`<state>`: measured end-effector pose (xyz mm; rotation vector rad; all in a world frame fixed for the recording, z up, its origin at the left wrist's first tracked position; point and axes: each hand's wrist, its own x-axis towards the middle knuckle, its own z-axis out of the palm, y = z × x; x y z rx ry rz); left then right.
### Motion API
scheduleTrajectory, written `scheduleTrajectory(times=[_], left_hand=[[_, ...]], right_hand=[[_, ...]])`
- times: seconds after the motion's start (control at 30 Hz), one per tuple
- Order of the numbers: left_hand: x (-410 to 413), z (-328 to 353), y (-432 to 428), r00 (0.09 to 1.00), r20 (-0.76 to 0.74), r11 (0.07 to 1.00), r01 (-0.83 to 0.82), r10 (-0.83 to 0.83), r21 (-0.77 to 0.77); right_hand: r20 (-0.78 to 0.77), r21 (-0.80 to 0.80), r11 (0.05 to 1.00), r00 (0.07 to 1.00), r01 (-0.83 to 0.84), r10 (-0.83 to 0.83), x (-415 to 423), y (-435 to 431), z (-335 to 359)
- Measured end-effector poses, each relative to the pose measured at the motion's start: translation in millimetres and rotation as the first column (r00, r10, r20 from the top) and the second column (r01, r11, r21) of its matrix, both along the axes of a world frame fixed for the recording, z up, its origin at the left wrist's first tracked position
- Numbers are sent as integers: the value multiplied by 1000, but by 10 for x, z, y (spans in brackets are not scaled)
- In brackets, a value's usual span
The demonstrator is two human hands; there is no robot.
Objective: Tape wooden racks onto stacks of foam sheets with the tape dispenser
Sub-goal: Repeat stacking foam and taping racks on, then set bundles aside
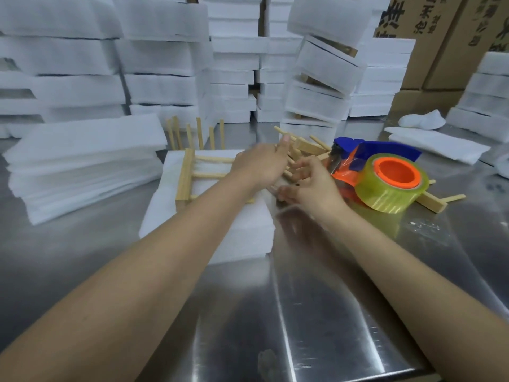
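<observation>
A wooden rack (pixel 190 176) lies flat on a small stack of white foam sheets (pixel 220 224) in the middle of the steel table. My left hand (pixel 261 165) reaches over the rack's right end, fingers extended toward more wooden racks (pixel 305 146) piled behind. My right hand (pixel 311 183) hovers just right of the stack with fingers spread and loosely bent, holding nothing I can make out. The tape dispenser (pixel 380 172), blue and orange with a yellowish tape roll, rests on the table right of my right hand. Both hands are blurred.
A thick pile of loose foam sheets (pixel 82 166) lies at the left. An upright rack (pixel 195 133) stands behind the stack. Tall stacks of foam bundles (pixel 322 78) and cardboard boxes (pixel 440 51) fill the back. Another rack (pixel 432 201) lies under the dispenser.
</observation>
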<state>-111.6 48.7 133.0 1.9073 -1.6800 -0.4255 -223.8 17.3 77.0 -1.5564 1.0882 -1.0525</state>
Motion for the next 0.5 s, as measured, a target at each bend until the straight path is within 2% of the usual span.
scheduleTrajectory(times=[0.1, 0.17, 0.23, 0.3, 0.37, 0.4, 0.43, 0.5], left_hand=[[135, 133, 76, 945, -327, 990, -36, -11, -137], [413, 223, 204, 930, -369, 955, -105, -4, -276], [774, 251, 354, 925, -381, 872, -175, -14, -458], [1114, 118, 495, 874, -483, 775, -342, 55, -531], [1307, -147, 631, 770, -604, 750, -521, 207, -407], [1342, -296, 687, 727, -629, 783, -549, 275, -292], [1355, -428, 706, 720, -613, 831, -527, 326, -178], [1358, -554, 736, 801, -488, 904, -424, 348, -51]], right_hand=[[-317, -184, 982, 948, -34, -27, 164, 66, -86], [-456, -293, 953, 888, -81, -65, 234, 52, -108], [-508, -315, 942, 859, -118, -62, 279, 31, -76], [-591, -302, 940, 805, -160, -53, 358, 41, -38], [-678, -275, 941, 734, -199, -43, 451, 61, 17], [-716, -253, 943, 697, -217, -32, 488, 63, 44], [-754, -234, 943, 657, -236, -22, 511, 59, 59], [-841, -217, 933, 541, -287, -29, 527, 64, 52]])
